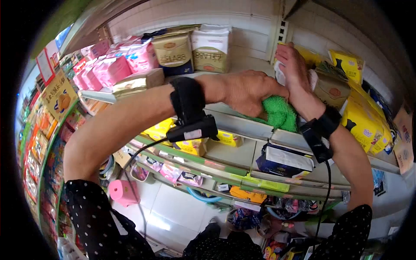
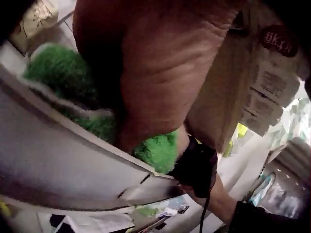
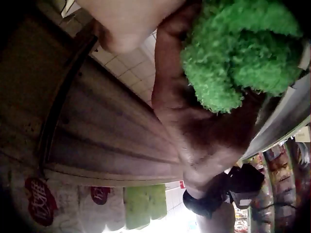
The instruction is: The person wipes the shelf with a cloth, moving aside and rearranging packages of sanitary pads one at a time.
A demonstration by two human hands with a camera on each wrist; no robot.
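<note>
My left hand (image 1: 251,93) grips a fluffy green cloth (image 1: 279,113) down on the upper shelf board, near its front edge. In the left wrist view the green cloth (image 2: 63,73) bunches out on both sides of the hand (image 2: 160,73). My right hand (image 1: 295,71) reaches past it, wrist crossing close by the left fingers. Its fingers point up and back, fairly straight, against a white pack (image 1: 279,74) beside a brown-gold pack (image 1: 331,89). In the right wrist view, the cloth (image 3: 243,53) hides most of the left fingers.
Pink packs (image 1: 112,69) and gold-and-white packs (image 1: 211,48) stand at the left on this shelf. Yellow packs (image 1: 364,117) crowd the right side. A dark blue-and-white pack (image 1: 286,160) lies on the shelf below. A pink stool (image 1: 122,193) stands on the tiled floor.
</note>
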